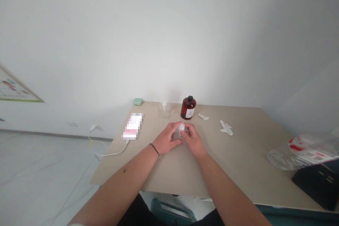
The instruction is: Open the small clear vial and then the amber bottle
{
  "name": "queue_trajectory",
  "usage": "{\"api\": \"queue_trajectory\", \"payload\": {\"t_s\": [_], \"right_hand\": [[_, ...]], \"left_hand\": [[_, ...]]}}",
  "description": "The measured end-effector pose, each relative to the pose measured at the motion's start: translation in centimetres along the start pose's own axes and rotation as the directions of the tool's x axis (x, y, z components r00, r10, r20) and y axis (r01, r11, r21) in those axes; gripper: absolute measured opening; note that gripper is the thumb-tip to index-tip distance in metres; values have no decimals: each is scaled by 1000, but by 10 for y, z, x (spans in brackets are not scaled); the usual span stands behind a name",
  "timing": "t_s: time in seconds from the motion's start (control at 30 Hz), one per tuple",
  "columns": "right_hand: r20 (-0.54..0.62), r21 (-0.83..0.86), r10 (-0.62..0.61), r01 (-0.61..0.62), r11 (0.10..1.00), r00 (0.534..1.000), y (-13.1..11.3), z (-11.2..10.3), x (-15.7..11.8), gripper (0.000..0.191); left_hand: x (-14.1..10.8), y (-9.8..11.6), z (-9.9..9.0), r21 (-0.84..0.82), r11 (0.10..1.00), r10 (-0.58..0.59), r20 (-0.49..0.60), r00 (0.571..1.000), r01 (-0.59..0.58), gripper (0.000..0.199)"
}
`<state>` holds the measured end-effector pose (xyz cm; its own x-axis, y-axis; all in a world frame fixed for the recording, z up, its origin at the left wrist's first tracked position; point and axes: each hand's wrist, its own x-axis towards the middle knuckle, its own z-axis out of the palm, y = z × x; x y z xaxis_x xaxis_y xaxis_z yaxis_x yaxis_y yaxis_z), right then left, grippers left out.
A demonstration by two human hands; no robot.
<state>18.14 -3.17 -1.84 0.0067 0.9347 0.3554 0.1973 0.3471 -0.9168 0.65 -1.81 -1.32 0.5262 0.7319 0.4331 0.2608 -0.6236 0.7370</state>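
Observation:
A small clear bottle [177, 135] with a white top [181, 127] stands on the table between my two hands. My left hand [168, 138] is wrapped round its left side, the thumb at the front. My right hand [194, 138] closes on it from the right, with fingers at the white top. Just behind my hands is a brown bottle [188, 108] with a black cap and a white label. Left of that bottle sits a clear, see-through container [164, 110]; its details are faint.
On the beige table [169, 173] lie a phone [133, 126] with a white cable, a green case [138, 101], crumpled tissues [226, 128] and a smaller piece [203, 117]. A large clear bottle [304, 152] and a black object [317, 183] are at the right.

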Motion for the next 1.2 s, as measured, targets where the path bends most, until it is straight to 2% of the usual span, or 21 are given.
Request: {"api": "queue_trajectory", "payload": {"t_s": [0.13, 0.3, 0.47, 0.6, 0.8, 1.0, 1.13, 1.2], "right_hand": [[-14, -10, -53, 53, 999, 998, -1, 0, 0, 42], [-4, -4, -7, 7, 1000, 1000, -2, 1, 0, 45], [-10, -23, -72, 72, 997, 997, -2, 1, 0, 42], [7, -30, -22, 22, 999, 1000, -1, 1, 0, 42], [-5, -33, -76, 76, 997, 997, -2, 1, 0, 39], [1, -4, -1, 1, 1000, 1000, 1, 1, 0, 41], [-17, -17, -54, 54, 998, 998, 0, 1, 0, 40], [-9, -12, -43, 43, 999, 999, -1, 1, 0, 41]], "left_hand": [[0, 1, 0, 8, 1000, -17, 6, 1000, 17, 85], [-1, 2, -1, 4, 1000, -5, 3, 1000, 5, 84], [0, 2, 0, 6, 1000, -7, -1, 1000, 7, 85], [0, 3, -1, 8, 1000, 2, -1, 1000, -2, 86], [0, 5, -1, -2, 1000, -15, -2, 1000, 15, 86], [0, 4, -1, -4, 1000, -24, 3, 1000, 24, 85], [0, 3, -1, 1, 1000, -13, 2, 1000, 13, 85], [0, 3, -1, 5, 1000, -11, -1, 1000, 11, 85]]}}
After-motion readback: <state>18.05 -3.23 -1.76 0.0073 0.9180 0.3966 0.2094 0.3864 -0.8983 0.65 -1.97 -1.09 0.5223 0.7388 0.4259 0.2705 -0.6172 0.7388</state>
